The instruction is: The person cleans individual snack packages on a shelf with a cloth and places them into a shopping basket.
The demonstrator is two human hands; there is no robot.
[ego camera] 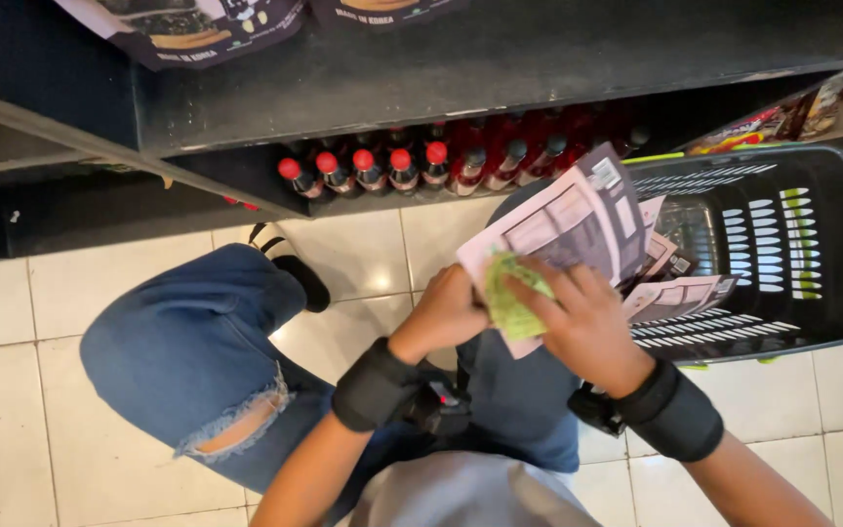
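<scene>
Currently, the left hand (446,310) and right hand (582,322) are both closing around a fanned stack of flat pink-and-grey printed packets (563,229), with a crumpled light-green wrapper (511,293) pinched between them. The stack is hovering above the near rim of a dark plastic slotted shopping basket (831,254) standing on the white tiled floor (70,293), beside a low dark shelf (392,88) of red-capped dark bottles (382,168). Because the packets are fanning loosely, a slackening grip is likely to let some slide onto the floor.
</scene>
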